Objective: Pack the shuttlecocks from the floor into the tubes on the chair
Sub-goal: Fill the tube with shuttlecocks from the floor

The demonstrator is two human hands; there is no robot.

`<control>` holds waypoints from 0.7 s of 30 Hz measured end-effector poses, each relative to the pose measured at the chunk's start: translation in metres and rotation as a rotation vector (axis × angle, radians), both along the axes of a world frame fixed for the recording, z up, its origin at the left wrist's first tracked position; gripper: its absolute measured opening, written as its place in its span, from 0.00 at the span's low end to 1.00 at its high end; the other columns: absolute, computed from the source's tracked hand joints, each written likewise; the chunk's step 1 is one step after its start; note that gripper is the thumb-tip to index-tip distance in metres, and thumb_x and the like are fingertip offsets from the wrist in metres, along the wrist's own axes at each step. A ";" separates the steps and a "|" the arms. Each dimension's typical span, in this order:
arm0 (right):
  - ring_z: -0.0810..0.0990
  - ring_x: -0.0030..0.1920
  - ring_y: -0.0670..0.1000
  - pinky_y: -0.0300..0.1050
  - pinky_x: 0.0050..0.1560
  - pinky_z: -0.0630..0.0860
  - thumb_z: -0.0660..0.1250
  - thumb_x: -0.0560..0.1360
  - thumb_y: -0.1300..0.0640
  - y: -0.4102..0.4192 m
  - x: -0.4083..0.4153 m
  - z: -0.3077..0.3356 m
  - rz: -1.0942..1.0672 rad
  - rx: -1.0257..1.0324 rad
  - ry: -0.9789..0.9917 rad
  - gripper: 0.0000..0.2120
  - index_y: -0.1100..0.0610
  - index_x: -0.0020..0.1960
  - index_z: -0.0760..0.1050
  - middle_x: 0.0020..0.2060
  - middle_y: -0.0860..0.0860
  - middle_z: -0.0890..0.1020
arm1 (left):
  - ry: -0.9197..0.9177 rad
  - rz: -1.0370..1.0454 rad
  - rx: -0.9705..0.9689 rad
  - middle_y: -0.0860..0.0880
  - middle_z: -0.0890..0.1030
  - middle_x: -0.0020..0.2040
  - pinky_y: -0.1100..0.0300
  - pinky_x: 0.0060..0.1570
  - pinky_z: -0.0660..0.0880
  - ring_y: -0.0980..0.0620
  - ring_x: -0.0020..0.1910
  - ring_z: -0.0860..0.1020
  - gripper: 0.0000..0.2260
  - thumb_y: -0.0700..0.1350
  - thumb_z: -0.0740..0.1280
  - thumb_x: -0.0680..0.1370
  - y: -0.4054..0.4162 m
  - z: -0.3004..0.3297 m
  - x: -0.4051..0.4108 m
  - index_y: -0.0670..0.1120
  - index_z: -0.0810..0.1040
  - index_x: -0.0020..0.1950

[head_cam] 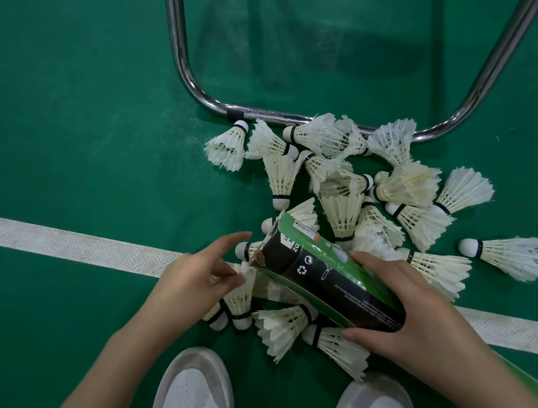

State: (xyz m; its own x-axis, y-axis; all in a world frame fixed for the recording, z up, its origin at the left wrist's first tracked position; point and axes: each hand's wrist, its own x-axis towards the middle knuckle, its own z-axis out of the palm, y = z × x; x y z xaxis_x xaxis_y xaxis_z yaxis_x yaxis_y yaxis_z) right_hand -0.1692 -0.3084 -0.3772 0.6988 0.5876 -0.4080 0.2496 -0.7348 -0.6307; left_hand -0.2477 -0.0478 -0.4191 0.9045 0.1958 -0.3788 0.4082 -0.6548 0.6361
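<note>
Tube [329, 278] lies slanted in the right hand [418, 314], whose fingers and thumb wrap its black-and-green wall; its torn open mouth [266, 250] points up-left, just above the floor. The left hand [194, 280] pinches the feather skirt of one shuttlecock [241, 295] right beside that mouth, index finger lifted free. The other shuttlecocks [349, 187] lie scattered on the green floor [67, 106], between the chrome chair leg [273, 116] and the white shoes [195, 397], some across the white court line [48, 238].

To load well, I judge the cork should go in first, with the feathers trailing, so each one nests in the last. Tilting the mouth toward the left hand would ease entry. The ragged rim could snag feathers, so a straight, gentle push seems wise.
</note>
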 end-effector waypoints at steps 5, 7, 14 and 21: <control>0.69 0.54 0.36 0.43 0.54 0.74 0.73 0.61 0.39 0.000 0.000 -0.001 0.000 0.007 -0.001 0.38 0.20 0.58 0.51 0.55 0.27 0.64 | -0.154 0.219 -0.138 0.59 0.83 0.37 0.72 0.46 0.70 0.64 0.41 0.78 0.22 0.43 0.70 0.74 0.010 0.019 0.004 0.64 0.70 0.61; 0.69 0.54 0.36 0.43 0.54 0.74 0.73 0.61 0.39 0.000 0.000 0.000 0.002 0.008 -0.002 0.38 0.20 0.58 0.50 0.55 0.27 0.63 | -0.244 0.323 -0.191 0.56 0.83 0.37 0.72 0.44 0.70 0.62 0.39 0.79 0.20 0.42 0.71 0.73 0.015 0.028 0.009 0.61 0.72 0.60; 0.67 0.54 0.35 0.42 0.54 0.73 0.72 0.61 0.38 0.001 -0.002 0.000 0.015 0.004 -0.007 0.37 0.20 0.57 0.50 0.55 0.26 0.62 | -0.440 0.533 -0.360 0.55 0.83 0.33 0.74 0.42 0.72 0.62 0.35 0.79 0.17 0.39 0.70 0.74 0.016 0.051 0.016 0.57 0.74 0.58; 0.69 0.54 0.38 0.44 0.54 0.74 0.72 0.61 0.39 0.002 -0.001 0.000 0.011 0.004 0.003 0.37 0.20 0.57 0.50 0.54 0.28 0.64 | -0.437 0.533 -0.467 0.55 0.82 0.31 0.73 0.42 0.73 0.62 0.35 0.78 0.17 0.38 0.69 0.74 0.005 0.060 0.019 0.56 0.74 0.57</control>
State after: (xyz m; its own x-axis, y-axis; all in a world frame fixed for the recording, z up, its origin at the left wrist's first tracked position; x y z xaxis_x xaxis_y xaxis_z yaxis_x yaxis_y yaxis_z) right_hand -0.1705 -0.3062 -0.3771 0.6911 0.5969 -0.4076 0.2555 -0.7293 -0.6347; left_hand -0.2286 -0.0427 -0.3588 0.8194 0.5493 -0.1639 0.2422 -0.0726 0.9675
